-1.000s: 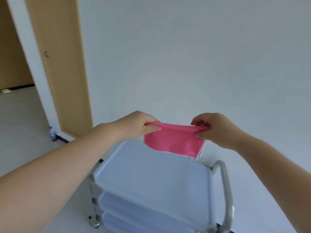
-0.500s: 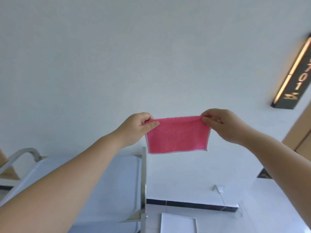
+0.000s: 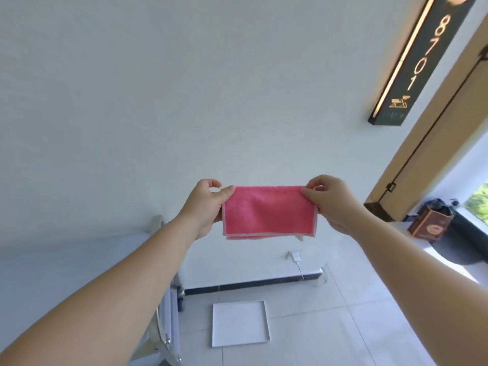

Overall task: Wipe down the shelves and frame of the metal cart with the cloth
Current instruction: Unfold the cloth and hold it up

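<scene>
Compared with half a second ago, the view is swinging further right, so the metal cart (image 3: 163, 307) is sliding toward the lower left and the door sign (image 3: 420, 62) is showing more fully. The left hand (image 3: 204, 210) and right hand (image 3: 330, 202) are still pinching the pink cloth (image 3: 269, 211) by its upper corners between thumb and curled fingers, holding it stretched in the air before the white wall, now folded double.

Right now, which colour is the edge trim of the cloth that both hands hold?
Pale whitish-grey trim round the pink rectangular terry cloth, clearest in the head view.
</scene>
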A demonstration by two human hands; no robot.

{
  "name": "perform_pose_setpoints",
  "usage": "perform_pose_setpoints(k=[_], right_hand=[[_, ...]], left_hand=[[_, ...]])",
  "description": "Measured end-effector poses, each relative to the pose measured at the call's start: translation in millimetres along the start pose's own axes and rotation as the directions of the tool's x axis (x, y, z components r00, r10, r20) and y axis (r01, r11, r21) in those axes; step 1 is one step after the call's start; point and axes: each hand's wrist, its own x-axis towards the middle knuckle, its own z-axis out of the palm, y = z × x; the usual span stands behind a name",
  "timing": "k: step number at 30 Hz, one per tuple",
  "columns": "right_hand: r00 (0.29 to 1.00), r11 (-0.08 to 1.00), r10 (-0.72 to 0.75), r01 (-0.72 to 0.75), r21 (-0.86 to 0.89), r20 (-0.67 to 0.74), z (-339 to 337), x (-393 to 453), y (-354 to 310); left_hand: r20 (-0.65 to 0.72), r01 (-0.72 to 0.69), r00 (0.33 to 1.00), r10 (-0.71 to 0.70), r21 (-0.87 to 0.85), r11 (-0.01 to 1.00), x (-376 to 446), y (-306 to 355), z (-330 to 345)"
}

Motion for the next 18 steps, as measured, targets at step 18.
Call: perform_pose_setpoints(k=[18], right_hand=[[0.891, 0.891, 0.373, -0.265, -0.37, 0.259, 46, 124, 241]], left_hand=[[-0.114, 0.188, 0.982, -0.149, 0.583, 0.791, 99, -227, 24]])
